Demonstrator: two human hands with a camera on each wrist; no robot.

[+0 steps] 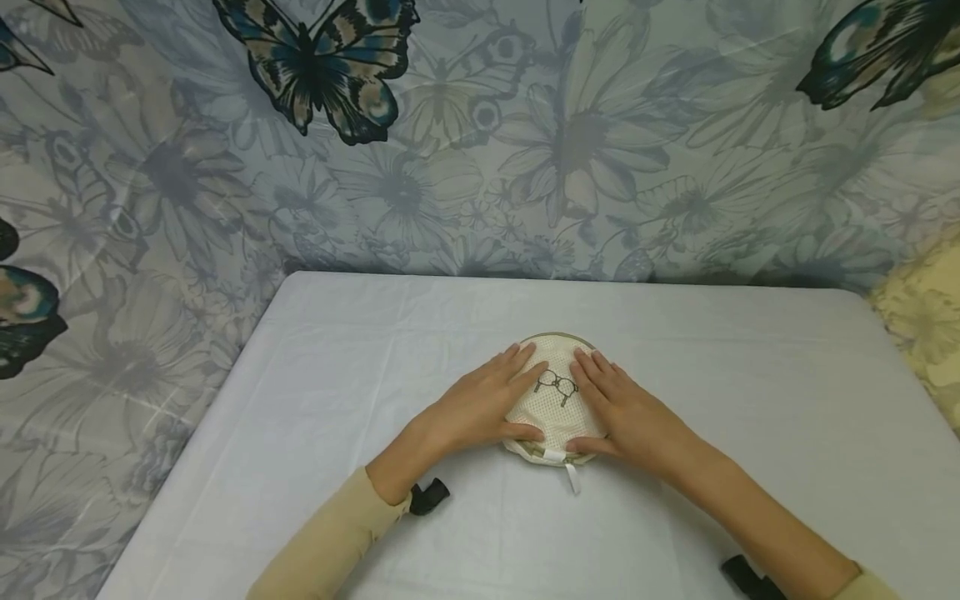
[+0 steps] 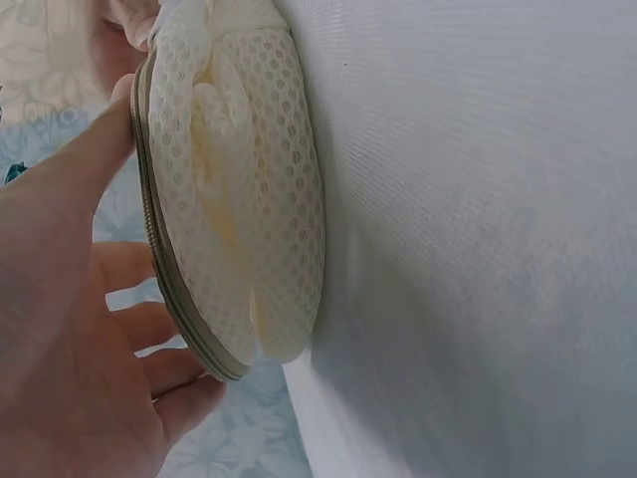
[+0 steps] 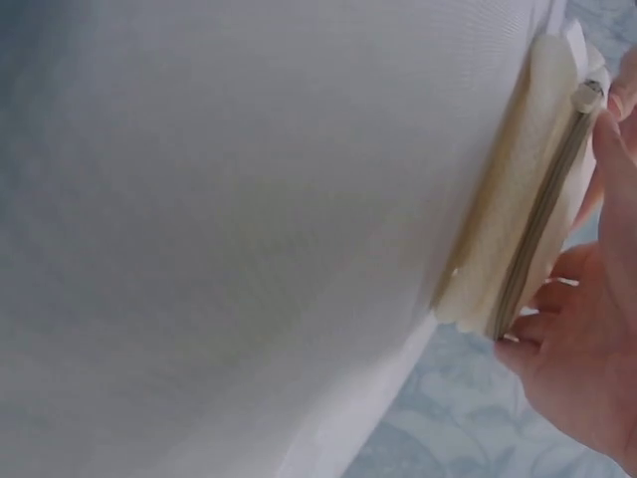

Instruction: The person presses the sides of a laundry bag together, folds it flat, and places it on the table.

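A round cream mesh laundry bag [image 1: 555,421] with a dark line drawing [image 1: 557,383] on its top lies on the table. My left hand [image 1: 483,404] rests on its left side, fingers spread nearly straight. On the opposite side lies my right hand [image 1: 633,417], also with straight fingers, its thumb near the front edge. In the left wrist view, an olive zipper [image 2: 164,239] runs round the bag's upper rim, and pale folded material shows through the mesh [image 2: 289,179]. The right wrist view shows the zipper's slider end [image 3: 587,95] near the thumb. A white tag [image 1: 573,479] sticks out at the front.
A white cloth covers the table [image 1: 420,317]. Behind it hangs a curtain [image 1: 480,192] with flowers and butterflies. Yellow fabric [image 1: 926,317] is at the right edge. Black wrist mounts [image 1: 430,497] sit beside both forearms.
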